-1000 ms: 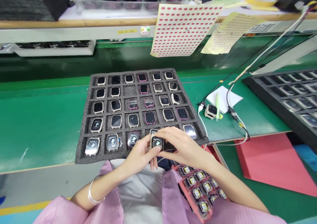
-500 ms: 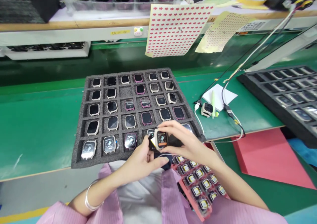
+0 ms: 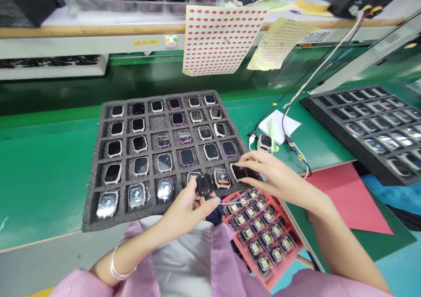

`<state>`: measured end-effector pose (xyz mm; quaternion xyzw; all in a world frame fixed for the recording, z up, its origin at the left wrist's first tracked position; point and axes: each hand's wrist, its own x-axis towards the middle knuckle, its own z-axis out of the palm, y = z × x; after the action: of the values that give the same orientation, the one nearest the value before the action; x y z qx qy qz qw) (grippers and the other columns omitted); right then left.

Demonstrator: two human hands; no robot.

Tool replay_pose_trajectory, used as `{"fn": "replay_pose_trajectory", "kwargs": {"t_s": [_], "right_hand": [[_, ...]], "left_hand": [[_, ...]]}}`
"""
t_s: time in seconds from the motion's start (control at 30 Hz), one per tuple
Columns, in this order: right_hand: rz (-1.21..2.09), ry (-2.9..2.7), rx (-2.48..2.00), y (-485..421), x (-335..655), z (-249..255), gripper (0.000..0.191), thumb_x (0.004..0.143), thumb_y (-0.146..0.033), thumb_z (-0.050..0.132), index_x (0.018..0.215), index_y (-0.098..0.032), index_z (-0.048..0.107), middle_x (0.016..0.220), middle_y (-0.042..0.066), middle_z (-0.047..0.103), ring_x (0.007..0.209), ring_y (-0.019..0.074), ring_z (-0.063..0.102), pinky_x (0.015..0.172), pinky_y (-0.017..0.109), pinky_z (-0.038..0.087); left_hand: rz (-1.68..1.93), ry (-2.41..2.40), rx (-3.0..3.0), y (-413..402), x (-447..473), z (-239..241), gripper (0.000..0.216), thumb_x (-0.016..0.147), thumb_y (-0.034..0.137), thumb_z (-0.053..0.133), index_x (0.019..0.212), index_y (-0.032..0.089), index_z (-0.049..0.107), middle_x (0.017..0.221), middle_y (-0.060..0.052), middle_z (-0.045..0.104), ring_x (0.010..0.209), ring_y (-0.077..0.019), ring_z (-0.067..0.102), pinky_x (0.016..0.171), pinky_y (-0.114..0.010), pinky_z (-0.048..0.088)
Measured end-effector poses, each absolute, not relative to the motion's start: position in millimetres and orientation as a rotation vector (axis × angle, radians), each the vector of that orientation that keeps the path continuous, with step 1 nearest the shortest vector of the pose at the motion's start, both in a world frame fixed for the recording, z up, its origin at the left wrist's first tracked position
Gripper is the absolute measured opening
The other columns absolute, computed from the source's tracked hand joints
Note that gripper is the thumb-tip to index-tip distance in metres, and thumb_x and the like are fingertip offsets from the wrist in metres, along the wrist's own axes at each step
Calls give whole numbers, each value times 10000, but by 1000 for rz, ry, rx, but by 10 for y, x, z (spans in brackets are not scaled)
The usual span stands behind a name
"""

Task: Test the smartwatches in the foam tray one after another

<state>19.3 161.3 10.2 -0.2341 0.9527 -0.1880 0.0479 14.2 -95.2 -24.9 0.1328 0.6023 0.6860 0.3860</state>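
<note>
My left hand (image 3: 194,204) is closed on a small black square block (image 3: 204,184) with a thin pale cable, which looks like a watch charger. It is just over the front edge of the grey foam tray (image 3: 90,209). My right hand (image 3: 274,172) has its thumb and fingers closed on the edges of a dark-screened smartwatch (image 3: 238,172) at the tray's front right corner. Beside that, a lit smartwatch (image 3: 222,178) with an orange bar on its screen lies in its compartment. A pale watch (image 3: 193,175) is partly hidden behind the black block.
Below the tray's right end, a red tray (image 3: 226,220) holds several clear-cased square pieces. Cables (image 3: 286,126) hang down near a loose watch (image 3: 264,142), a green pen (image 3: 271,130) and white paper (image 3: 287,125). Another foam tray (image 3: 325,117) of watches lies right.
The lit watch has left my right hand and lies in the front row. My right hand has moved right to the corner watch. My left hand keeps the black block. The view has shifted.
</note>
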Motion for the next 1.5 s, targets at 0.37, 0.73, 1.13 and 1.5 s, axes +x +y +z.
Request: {"fn": "replay_pose_trajectory", "kwargs": {"t_s": [0.37, 0.73, 1.13, 1.5], "right_hand": [[-647, 2965, -588, 1601, 163, 132, 268, 853, -370, 613, 1036, -174, 606, 1031, 111, 577, 933, 257, 593, 814, 393, 501], [-747, 2959, -863, 947, 327, 12, 388, 857, -273, 618, 1212, -157, 509, 1155, 123, 621, 1029, 259, 577, 864, 419, 466], [-872, 2948, -831, 881, 296, -30, 357, 807, -242, 666, 1130, -178, 528, 1087, 92, 638, 1033, 245, 588, 876, 391, 457], [-998, 2867, -780, 887, 293, -61, 401, 782, -219, 687, 1142, -176, 516, 1080, 78, 621, 1027, 218, 582, 873, 355, 472]], "left_hand": [[1701, 1519, 411, -841, 140, -365, 322, 815, 289, 624, 1074, 177, 470, 1053, -56, 569, 643, -69, 476, 538, -205, 438], [1784, 1439, 362, -848, 121, -375, 370, 821, 369, 626, 1087, 171, 460, 751, 29, 525, 555, -82, 530, 490, -207, 473], [1885, 1379, 253, -881, 125, -385, 333, 829, 448, 595, 886, 147, 466, 479, 66, 524, 357, -71, 496, 365, -164, 419], [1891, 1304, 235, -877, 117, -394, 347, 822, 451, 602, 922, 147, 466, 477, 72, 513, 348, -74, 493, 340, -156, 419]]}}
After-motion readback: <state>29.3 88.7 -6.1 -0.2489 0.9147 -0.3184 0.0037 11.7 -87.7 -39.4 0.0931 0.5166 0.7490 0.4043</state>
